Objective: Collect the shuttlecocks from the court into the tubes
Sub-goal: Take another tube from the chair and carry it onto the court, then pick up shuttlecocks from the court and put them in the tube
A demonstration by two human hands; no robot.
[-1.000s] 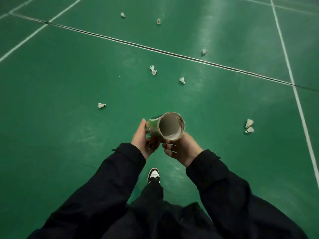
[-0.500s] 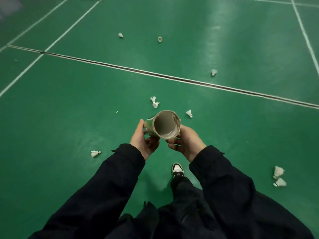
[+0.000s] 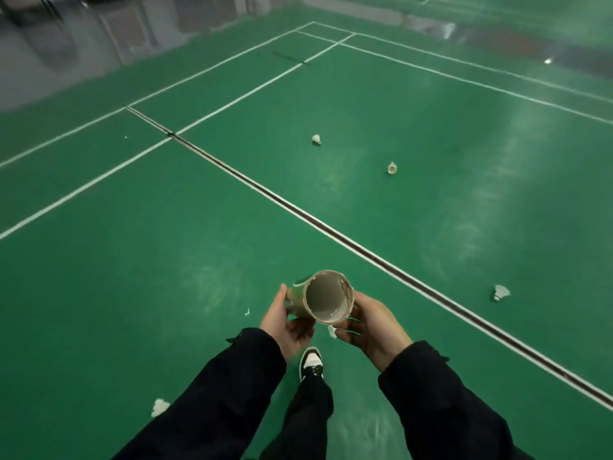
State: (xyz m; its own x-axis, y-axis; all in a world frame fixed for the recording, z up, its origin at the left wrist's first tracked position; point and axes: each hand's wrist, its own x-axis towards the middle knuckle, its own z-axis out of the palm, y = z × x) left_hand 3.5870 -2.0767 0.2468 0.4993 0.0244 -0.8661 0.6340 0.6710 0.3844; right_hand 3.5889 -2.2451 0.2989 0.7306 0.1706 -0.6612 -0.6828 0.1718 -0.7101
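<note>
I hold a cardboard shuttlecock tube [image 3: 326,297] in front of me, its open mouth facing the camera. My left hand [image 3: 287,322] grips its body from the left, and my right hand [image 3: 371,328] supports its rim from the right. White shuttlecocks lie on the green court: one far ahead [image 3: 316,139], one beyond the dark line [image 3: 392,168], one at the right [image 3: 500,292], one by my left sleeve [image 3: 160,406], and one partly hidden under the tube [image 3: 331,332].
A dark seam with white edging [image 3: 298,214] crosses the floor diagonally. White court lines [image 3: 232,101] run toward the back. My black-and-white shoe [image 3: 311,361] is below my hands. A grey wall area [image 3: 83,44] borders the court at the top left.
The view has swung up and forward as I walk. The shuttlecocks have slid toward me and to the sides. Both hands keep the same hold on the tube.
</note>
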